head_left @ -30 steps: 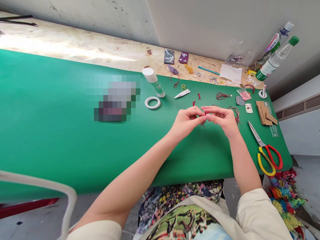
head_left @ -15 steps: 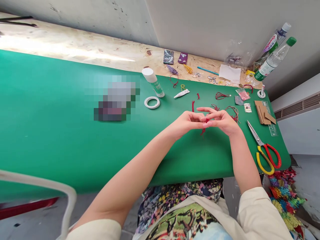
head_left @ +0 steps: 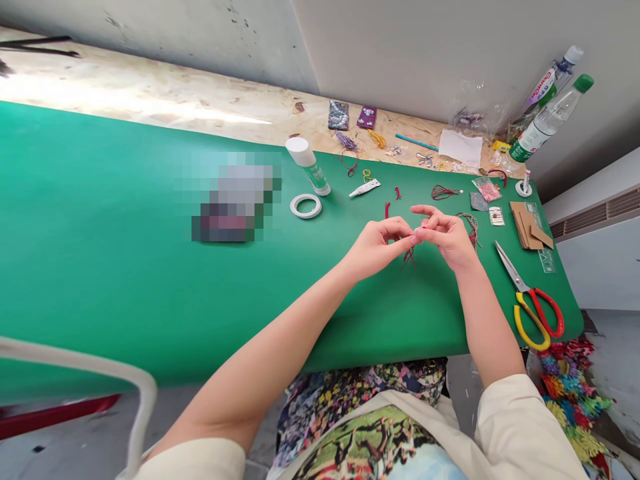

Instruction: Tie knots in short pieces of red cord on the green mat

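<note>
My left hand point(head_left: 381, 245) and my right hand point(head_left: 445, 237) meet fingertip to fingertip above the green mat. Both pinch a small bundle of red cord, mostly hidden by the fingers. Its loose red strands point(head_left: 409, 258) dangle below the left fingertips. The right index finger sticks out, while its thumb presses against the other fingers. Just beyond the left hand lies a short red cord piece point(head_left: 387, 210). A beaded cord point(head_left: 470, 230) rests on the mat to the right of the right hand.
Scissors point(head_left: 525, 293) with red and yellow handles lie at the right. Behind are a glue stick point(head_left: 314, 175), a roll of white tape point(head_left: 305, 206), a small tube point(head_left: 365, 188) and cardboard pieces point(head_left: 524, 225). A plastic bottle point(head_left: 543, 130) stands at the back right, by the wall.
My fingers have shifted on the red cord. The right index finger has lifted away from the left hand, and the hands overlap less. The loose strands still hang below.
</note>
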Demonstrator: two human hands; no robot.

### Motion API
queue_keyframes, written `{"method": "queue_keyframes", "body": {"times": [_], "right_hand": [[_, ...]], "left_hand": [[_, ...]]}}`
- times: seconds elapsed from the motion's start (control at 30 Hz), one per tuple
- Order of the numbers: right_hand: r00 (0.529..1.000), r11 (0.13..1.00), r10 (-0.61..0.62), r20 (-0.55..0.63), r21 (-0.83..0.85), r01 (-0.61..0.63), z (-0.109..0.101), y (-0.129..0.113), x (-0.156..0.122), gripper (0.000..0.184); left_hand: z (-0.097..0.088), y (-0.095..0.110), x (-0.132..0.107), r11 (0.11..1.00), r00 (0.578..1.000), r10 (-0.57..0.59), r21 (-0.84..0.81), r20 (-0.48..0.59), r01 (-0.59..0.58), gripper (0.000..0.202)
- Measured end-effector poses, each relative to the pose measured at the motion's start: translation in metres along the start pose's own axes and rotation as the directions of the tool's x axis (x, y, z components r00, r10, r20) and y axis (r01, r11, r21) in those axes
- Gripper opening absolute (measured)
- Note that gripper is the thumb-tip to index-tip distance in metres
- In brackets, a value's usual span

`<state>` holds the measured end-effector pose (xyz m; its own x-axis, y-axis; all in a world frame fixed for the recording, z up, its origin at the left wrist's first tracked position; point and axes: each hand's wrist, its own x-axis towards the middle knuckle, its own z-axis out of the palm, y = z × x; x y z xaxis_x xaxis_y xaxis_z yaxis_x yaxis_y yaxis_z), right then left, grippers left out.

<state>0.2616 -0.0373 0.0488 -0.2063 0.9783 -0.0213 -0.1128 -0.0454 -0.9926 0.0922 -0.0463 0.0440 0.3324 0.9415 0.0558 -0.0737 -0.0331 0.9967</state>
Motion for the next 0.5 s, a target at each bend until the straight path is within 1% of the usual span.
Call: {"method": "queue_keyframes", "body": {"times": [0.1, 0.3, 0.37, 0.5], "right_hand": [[0.998, 1.0, -0.021, -0.055, 0.007, 0.021, 0.0032, 0.0021, 0.0004, 0.035], [0.983, 0.995, -0.077, -0.164, 0.043, 0.086, 0.0034, 0.0066, 0.0017, 0.042], [0.973, 0.994, -0.089, -0.211, 0.046, 0.101, 0.0019, 0.0063, 0.0019, 0.042], [0.948, 0.985, -0.139, -0.285, 0.055, 0.161, -0.0031, 0.0036, 0.002, 0.042]], "left_hand": [[0.0016, -0.0005, -0.0009, 0.996, 0.999, 0.043, 0.085, -0.022, -0.041, 0.022], [0.0053, 0.0012, -0.003, 0.981, 0.997, 0.072, 0.182, -0.013, -0.069, 0.016], [0.0061, 0.0012, -0.0038, 0.974, 0.997, 0.076, 0.213, 0.003, -0.075, 0.015], [0.0075, 0.0007, -0.005, 0.979, 0.996, 0.047, 0.197, 0.07, -0.06, 0.016]]}}
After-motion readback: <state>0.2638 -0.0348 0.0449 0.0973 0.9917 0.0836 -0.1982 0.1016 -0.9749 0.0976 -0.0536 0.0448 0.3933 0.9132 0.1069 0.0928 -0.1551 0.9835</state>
